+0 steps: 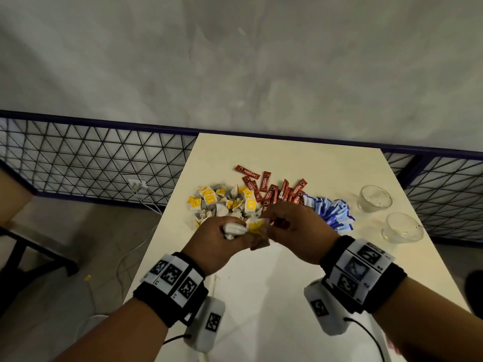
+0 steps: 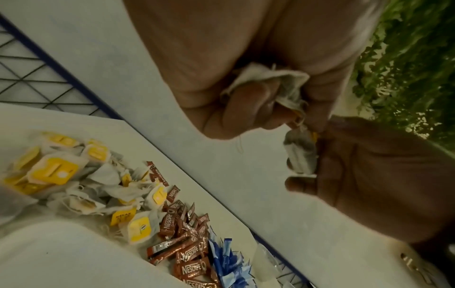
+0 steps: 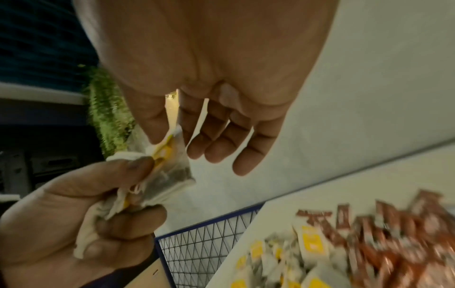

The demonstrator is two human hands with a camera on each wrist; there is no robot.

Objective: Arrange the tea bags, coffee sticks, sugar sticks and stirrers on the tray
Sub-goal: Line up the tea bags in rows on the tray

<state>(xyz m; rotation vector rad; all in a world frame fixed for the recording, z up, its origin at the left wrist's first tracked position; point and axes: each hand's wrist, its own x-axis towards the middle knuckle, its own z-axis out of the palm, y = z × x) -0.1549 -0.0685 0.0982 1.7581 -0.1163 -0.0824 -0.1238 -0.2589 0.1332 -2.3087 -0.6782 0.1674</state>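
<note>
- The head view alone takes in the whole cream tabletop (image 1: 261, 283): a heap of tea bags (image 1: 224, 202) at the left, red coffee sticks (image 1: 274, 189) in the middle, blue and white sugar sticks (image 1: 329, 210) to the right, and two clear glass cups (image 1: 376, 198) near the right edge.
- That view also shows a wire mesh fence (image 1: 91, 158) behind the tabletop and a wall socket (image 1: 137, 184) with white cables.
- Both hands are raised over the tabletop, just in front of the heaps, and meet at one tea bag.
- The left wrist view shows what the head view hides: the left hand (image 2: 246, 81) has its fingers curled round a crumpled bunch of white tea bags (image 2: 270, 78), thumb pressed on top.
- The right wrist view shows the right hand (image 3: 209, 87) pinching the top corner of a single tea bag (image 3: 169, 169) between thumb and forefinger; its other three fingers (image 3: 221, 150) hang loosely extended and touch nothing.
- In that same view the left thumb and forefinger also press on this bag, so both hands touch it.
- The coffee sticks read "NESCAFE"; the left wrist view makes it clearest (image 2: 194, 251).
- One yellow tag in the heap begins "RELAX" (image 2: 122, 216); the rest of its print is too small to read.
- The right wrist view blurs the heaps.
</note>
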